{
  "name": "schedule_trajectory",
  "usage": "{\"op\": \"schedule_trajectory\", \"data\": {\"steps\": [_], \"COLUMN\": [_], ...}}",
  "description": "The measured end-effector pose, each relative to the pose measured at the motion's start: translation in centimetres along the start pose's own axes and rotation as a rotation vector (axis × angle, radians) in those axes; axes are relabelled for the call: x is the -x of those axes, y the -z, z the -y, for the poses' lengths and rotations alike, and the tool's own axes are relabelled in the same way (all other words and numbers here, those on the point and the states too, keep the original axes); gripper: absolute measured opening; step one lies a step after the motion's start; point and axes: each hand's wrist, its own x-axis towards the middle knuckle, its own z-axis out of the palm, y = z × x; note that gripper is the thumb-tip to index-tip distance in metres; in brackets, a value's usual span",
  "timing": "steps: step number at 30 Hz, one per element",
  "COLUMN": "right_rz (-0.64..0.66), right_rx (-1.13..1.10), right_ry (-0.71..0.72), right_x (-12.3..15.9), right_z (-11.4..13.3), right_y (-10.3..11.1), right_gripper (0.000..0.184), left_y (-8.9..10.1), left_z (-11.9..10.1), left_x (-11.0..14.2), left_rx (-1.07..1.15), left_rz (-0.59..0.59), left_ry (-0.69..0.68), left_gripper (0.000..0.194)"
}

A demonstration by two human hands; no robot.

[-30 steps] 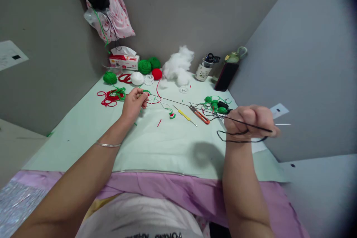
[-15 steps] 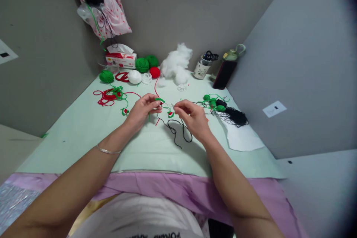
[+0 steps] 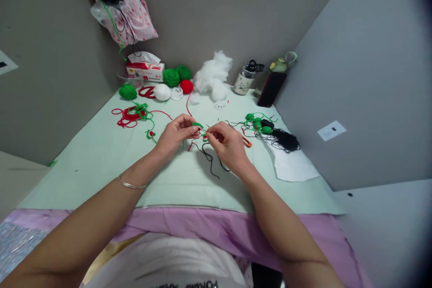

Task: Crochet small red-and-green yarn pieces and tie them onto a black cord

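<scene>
My left hand [image 3: 177,135] pinches a small crocheted piece [image 3: 197,125] in green and red between thumb and fingertips. Close beside it, my right hand [image 3: 229,141] has thumb and forefinger pressed together on a thin needle, mostly hidden by the fingers. A black yarn strand [image 3: 211,162] trails in loose loops on the table below both hands. Another small red and green crocheted piece [image 3: 205,137] lies just behind the right fingertips, partly covered. One more such piece [image 3: 150,134] rests left of my left hand. An orange-handled cutter [image 3: 247,142] shows partly past my right hand.
Tangled red and green yarn [image 3: 133,114] lies at left. Yarn balls [image 3: 171,77], a tissue box [image 3: 146,72], white stuffing [image 3: 213,78], a cup of tools [image 3: 244,82] and a phone [image 3: 272,89] line the back. Black yarn [image 3: 286,139] lies at right on white paper [image 3: 290,164].
My right hand has come back from the far right, where it held the black yarn taut, to beside my left hand. The yarn now hangs slack on the table.
</scene>
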Motion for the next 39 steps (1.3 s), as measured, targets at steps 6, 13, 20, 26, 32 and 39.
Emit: {"op": "schedule_trajectory", "data": {"steps": [6,13,20,26,32,39], "right_rz": [0.012,0.038,0.062,0.156,0.091,0.213], "right_rx": [-0.016,-0.099,-0.398,-0.561,-0.409,-0.62], "right_ry": [-0.041,-0.135,-0.27,-0.289,-0.185,-0.373], "right_x": [0.1,0.0,-0.3,-0.4,-0.6,-1.1], "right_z": [0.1,0.0,-0.4,-1.0,-1.0,-1.0], "right_y": [0.0,-0.4,-0.8,-0.9,-0.1,1.0], "right_gripper": [0.012,0.011,0.01,0.012,0.01,0.017], "left_y": [0.0,-0.1,-0.1,0.0,-0.5,-0.7], "left_z": [0.2,0.8,1.2,1.3,1.4,1.0], "left_x": [-0.1,0.2,0.6,0.5,0.5,0.6], "left_rx": [-0.073,-0.269,-0.531,-0.493,-0.356,-0.147], "left_rz": [0.021,-0.001,0.003,-0.021,0.044,0.211], "left_ry": [-0.064,-0.258,-0.559,-0.565,-0.397,-0.122], "left_gripper": [0.023,0.012,0.01,0.014,0.006,0.013]}}
